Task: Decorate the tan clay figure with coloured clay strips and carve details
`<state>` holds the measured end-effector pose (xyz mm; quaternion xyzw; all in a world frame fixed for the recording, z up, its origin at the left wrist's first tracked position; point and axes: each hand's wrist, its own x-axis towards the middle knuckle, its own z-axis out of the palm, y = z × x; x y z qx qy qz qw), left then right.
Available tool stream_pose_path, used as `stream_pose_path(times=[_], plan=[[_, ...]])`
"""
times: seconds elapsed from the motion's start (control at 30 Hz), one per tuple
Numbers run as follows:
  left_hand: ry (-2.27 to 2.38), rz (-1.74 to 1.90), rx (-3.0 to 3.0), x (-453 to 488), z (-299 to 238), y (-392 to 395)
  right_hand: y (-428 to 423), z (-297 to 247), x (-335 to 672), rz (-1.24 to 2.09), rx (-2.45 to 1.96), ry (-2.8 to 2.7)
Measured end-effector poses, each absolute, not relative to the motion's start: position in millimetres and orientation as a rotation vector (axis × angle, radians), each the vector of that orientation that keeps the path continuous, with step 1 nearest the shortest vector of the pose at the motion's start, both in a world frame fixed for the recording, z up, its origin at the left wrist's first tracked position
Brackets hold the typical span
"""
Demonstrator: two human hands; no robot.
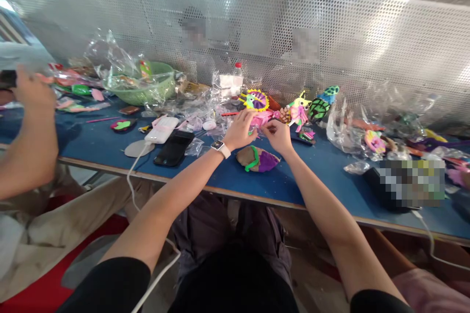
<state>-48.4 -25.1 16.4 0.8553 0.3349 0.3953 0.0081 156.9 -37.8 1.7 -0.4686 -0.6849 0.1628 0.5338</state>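
Observation:
My left hand [240,129], with a watch on its wrist, reaches over the pink clay pieces [263,118] with its fingers stretched out. Beside it, my right hand [279,138] is closed with fingertips together; whatever they grip is too small to make out. Just in front of both hands, on the blue table [216,176], lies a leaf-shaped clay piece [269,161], brown and purple with a green strip across it. Behind the hands stand colourful clay figures: a yellow and purple one [259,100], a yellow and pink one [300,110] and a green and black one [323,103].
A black phone [174,148] and a white power bank [162,130] with a cable lie to the left. Further back are a green basin [147,89] and plastic wrap. A co-worker's hand [35,89] is at far left. A perforated metal screen [238,19] borders the table.

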Motion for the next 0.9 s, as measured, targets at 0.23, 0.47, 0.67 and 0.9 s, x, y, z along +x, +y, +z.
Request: stream_pose_path(times=[0.23, 0.47, 0.67, 0.9], plan=[[0.859, 1.268, 2.205, -35, -2, -16, -42, 0, 153, 0.167, -1.140, -1.805], [0.883, 1.277, 2.116, -35, -6, -10, -40, 0, 154, 0.004, -1.186, -1.983], [0.908, 1.296, 2.131, -36, -9, -6, -40, -1, 149, 0.091, -1.112, -1.938], [0.919, 1.256, 2.130, -37, -9, 5, -26, -10, 159, 0.378, -1.161, -1.754]])
